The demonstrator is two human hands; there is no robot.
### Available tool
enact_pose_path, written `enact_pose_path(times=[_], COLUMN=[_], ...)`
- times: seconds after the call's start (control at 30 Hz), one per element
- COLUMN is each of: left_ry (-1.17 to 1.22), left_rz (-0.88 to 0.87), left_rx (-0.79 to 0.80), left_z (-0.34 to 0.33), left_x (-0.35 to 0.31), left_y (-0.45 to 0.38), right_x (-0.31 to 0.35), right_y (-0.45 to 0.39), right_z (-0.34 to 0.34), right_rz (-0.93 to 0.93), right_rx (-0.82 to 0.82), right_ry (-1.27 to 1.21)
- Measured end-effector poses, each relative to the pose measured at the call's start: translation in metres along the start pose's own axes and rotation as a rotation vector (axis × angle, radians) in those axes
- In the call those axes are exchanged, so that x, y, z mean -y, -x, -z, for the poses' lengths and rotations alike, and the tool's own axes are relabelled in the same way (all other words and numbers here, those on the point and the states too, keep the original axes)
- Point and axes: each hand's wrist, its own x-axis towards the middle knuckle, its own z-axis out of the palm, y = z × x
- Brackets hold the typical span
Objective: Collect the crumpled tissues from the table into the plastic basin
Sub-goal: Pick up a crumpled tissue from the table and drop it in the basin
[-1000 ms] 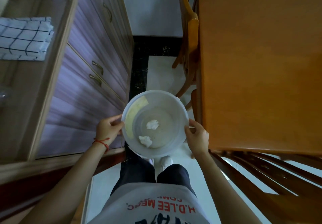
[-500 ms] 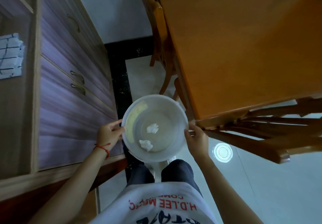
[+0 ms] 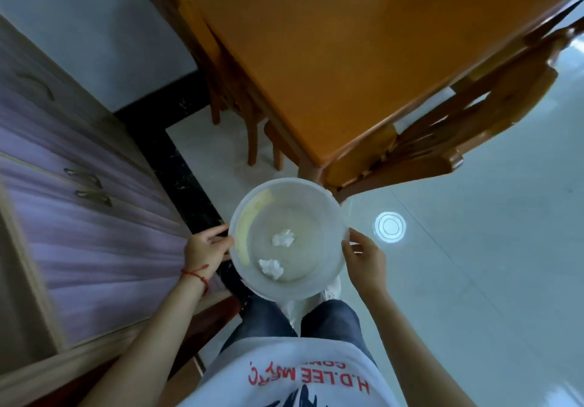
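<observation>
- Holding the basin by its rim, left grip and right grip both clasping it.
- Tilting could spill the two tissues.

hands grip basin rim | two tissues inside

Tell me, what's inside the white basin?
Two crumpled tissues lie apart on the bottom of the plastic basin. A pale yellow patch shows on its wall. Nothing inside is covered.
</observation>
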Motion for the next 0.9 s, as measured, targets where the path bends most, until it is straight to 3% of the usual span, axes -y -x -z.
enact_pose_path(times=[0.4,0.9], left_ry=[-0.16,-0.431], left_rz=[-0.058,-0.283], left_rx=[0.231,0.581], left_z=[-0.089,-0.25], left_x=[-0.012,-0.029], left_y=[0.032,0.122], right_x=[-0.076,-0.184], right_y=[0.054,0.129], right_z=[0.067,0.182], right_rz=[-0.184,-0.384], right_rx=[-0.262,-0.619], right_ry=[-0.162,-0.358])
